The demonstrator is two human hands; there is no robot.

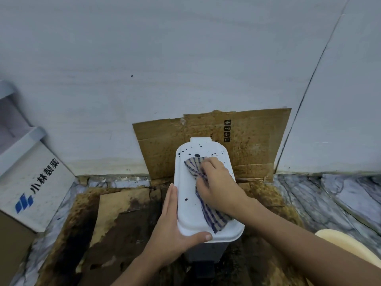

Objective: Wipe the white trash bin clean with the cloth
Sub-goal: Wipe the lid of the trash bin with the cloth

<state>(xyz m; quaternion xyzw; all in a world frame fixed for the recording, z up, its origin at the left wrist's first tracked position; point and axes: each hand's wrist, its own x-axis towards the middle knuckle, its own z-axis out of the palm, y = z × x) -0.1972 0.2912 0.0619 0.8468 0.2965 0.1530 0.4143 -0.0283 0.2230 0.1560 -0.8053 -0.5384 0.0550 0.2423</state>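
The white trash bin (188,211) stands on the floor below me, its closed lid dotted with dark specks near the far end and one near the middle. My right hand (218,182) presses a blue-and-beige striped cloth (212,217) onto the lid, fingers bunched over the cloth's far part. My left hand (173,230) grips the lid's near left edge, fingers flat along the side and thumb across the front rim. The bin's body is mostly hidden under the lid.
Stained cardboard (253,145) leans on the pale wall behind the bin, and dirty cardboard sheets (115,223) cover the marble floor (321,199). A white box with blue print (35,186) stands at the left. A cream rounded object (350,248) sits at the lower right.
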